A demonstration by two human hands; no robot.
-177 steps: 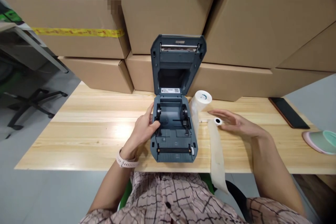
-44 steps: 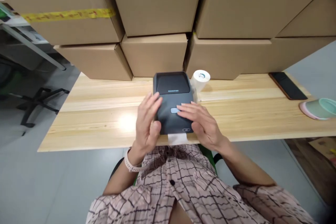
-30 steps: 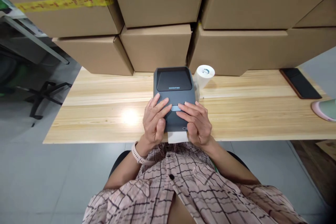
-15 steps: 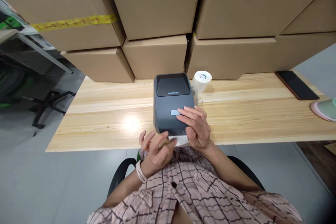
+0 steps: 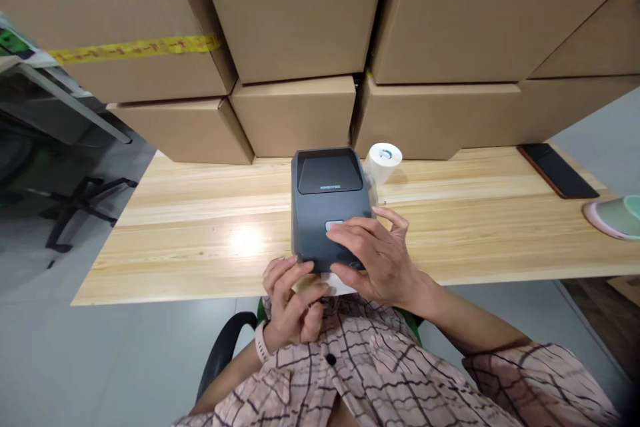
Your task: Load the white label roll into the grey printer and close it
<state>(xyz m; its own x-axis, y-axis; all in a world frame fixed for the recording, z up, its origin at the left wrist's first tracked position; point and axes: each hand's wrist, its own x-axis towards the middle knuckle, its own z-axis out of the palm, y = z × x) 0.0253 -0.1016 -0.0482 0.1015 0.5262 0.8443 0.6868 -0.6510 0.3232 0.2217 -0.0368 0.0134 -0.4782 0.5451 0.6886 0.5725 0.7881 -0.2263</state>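
A dark grey label printer [image 5: 320,210] stands near the front edge of the wooden table. My right hand [image 5: 383,250] lies over its right front part, fingertips at the light blue button [image 5: 333,225], thumb at the front edge. Its fingers are apart and hold nothing. At the printer's front left corner, my left hand [image 5: 293,297] has its fingertips against the casing, with the thumb beside a white label strip [image 5: 336,284] that sticks out below the printer's front. Those fingers are also apart; no grip on the strip shows. A white label roll [image 5: 383,161] stands upright behind the printer's right side.
Stacked cardboard boxes [image 5: 295,20] line the back of the wooden table [image 5: 190,227]. A phone [image 5: 557,170] lies at the right, near a green and pink cup [image 5: 617,215]. A wheeled chair base [image 5: 83,207] is on the floor at the left.
My right hand has shifted, its thumb moving left along the printer's front and its fingers more bent over the button. My left thumb has drawn back slightly from the label strip.
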